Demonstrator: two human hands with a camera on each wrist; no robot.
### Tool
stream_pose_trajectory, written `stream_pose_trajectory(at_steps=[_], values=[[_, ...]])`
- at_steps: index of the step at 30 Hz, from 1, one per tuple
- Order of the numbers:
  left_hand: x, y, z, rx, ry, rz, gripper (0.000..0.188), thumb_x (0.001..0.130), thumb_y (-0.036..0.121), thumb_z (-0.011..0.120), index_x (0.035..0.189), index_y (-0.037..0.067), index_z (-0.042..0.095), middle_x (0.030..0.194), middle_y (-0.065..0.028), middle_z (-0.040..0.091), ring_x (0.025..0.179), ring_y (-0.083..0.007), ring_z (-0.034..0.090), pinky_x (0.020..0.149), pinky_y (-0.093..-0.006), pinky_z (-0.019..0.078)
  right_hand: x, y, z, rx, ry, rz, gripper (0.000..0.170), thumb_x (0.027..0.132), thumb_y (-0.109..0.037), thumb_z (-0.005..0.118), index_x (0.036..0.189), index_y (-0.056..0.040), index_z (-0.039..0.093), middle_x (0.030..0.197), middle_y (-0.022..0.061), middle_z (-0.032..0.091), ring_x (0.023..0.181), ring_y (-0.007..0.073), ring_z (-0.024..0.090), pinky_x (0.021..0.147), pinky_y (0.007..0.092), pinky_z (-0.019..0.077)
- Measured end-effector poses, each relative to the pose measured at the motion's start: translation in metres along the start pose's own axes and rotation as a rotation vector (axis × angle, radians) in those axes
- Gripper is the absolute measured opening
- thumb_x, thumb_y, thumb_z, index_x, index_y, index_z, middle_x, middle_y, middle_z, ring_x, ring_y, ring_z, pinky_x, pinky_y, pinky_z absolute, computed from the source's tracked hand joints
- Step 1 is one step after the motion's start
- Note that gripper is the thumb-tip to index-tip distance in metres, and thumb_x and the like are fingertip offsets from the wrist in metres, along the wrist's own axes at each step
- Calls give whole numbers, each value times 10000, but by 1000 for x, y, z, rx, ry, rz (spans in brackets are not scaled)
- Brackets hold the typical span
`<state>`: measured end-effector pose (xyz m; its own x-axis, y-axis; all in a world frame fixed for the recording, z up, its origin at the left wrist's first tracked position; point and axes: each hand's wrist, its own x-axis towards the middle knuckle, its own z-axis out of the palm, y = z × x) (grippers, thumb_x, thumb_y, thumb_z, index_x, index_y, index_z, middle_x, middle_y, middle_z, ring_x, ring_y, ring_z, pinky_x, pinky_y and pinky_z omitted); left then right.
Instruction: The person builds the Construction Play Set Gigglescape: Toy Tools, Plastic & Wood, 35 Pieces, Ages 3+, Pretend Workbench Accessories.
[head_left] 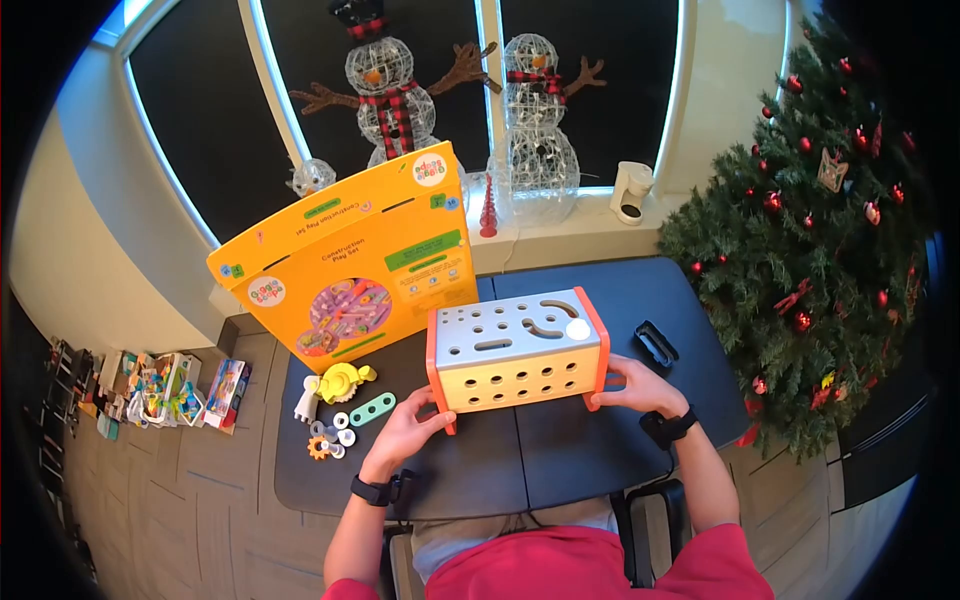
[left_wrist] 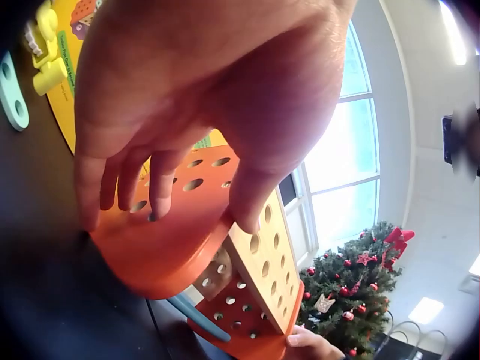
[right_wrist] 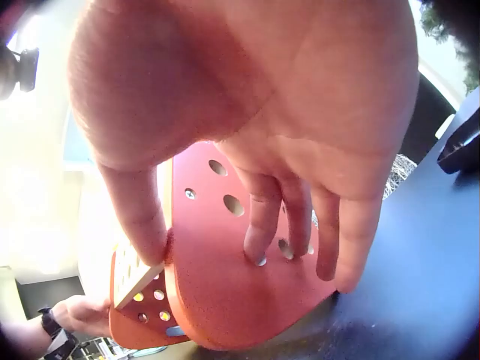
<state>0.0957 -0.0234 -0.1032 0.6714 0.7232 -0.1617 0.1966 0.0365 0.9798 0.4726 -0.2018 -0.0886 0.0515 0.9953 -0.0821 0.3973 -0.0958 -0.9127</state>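
A toy workbench [head_left: 520, 383] stands over the dark folding table, with a grey slotted top, a pale wooden front with rows of holes and orange-red end panels. My left hand [head_left: 405, 430] grips its left end panel [left_wrist: 169, 240], thumb at the front edge and fingers spread over the outer face. On the opposite side, my right hand [head_left: 638, 386] holds the other end panel [right_wrist: 225, 277] in a similar way, fingertips against the holed face. Nearest my left hand lies a teal strip with holes [head_left: 373, 409], beside a yellow toy piece [head_left: 342, 382] and an orange gear [head_left: 318, 448].
Behind the workbench at the left stands a large yellow Construction Play Set box [head_left: 400, 240]. A small open black case [head_left: 655, 343] lies on the table [head_left: 600, 470] at the right. Beyond that side is a decorated Christmas tree [head_left: 800, 250]. Wire snowmen [head_left: 540, 120] stand by the window.
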Motion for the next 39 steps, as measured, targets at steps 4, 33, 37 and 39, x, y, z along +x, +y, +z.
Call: stream_pose_trajectory(at_steps=[4, 33, 37, 39], values=[[-7, 11, 1, -7, -16, 25, 423, 936, 64, 767, 1317, -38, 613, 1527, -119, 503, 1183, -192, 648, 1075, -379, 514, -8, -18, 0, 12, 34, 18, 604, 883, -202, 787, 1414, -7, 575, 1374, 110, 616, 1304, 234, 588, 1053, 443, 526], [16, 50, -8, -119, 34, -53, 489, 1035, 381, 654, 1282, -40, 657, 1167, -95, 694, 1100, -163, 669, 904, -355, 606, 21, -60, -23, -6, 135, 92, 499, 1073, -357, 566, 1117, 124, 691, 940, 133, 738, 803, 197, 749, 720, 305, 622], [19, 56, -10, -116, 15, -84, 565, 1021, 424, 664, 1290, -73, 647, 1198, -134, 685, 1128, -182, 663, 890, -365, 617, 25, -60, -32, -63, 86, 122, 531, 1074, -378, 564, 1132, 135, 690, 954, 136, 741, 825, 196, 742, 742, 319, 629], [20, 58, -10, -112, 21, -94, 590, 1015, 442, 666, 1291, -79, 645, 1208, -144, 683, 1134, -190, 663, 887, -367, 619, 30, -55, -36, -103, 63, 130, 544, 1074, -394, 562, 1166, 126, 694, 962, 141, 744, 854, 197, 730, 763, 338, 636]])
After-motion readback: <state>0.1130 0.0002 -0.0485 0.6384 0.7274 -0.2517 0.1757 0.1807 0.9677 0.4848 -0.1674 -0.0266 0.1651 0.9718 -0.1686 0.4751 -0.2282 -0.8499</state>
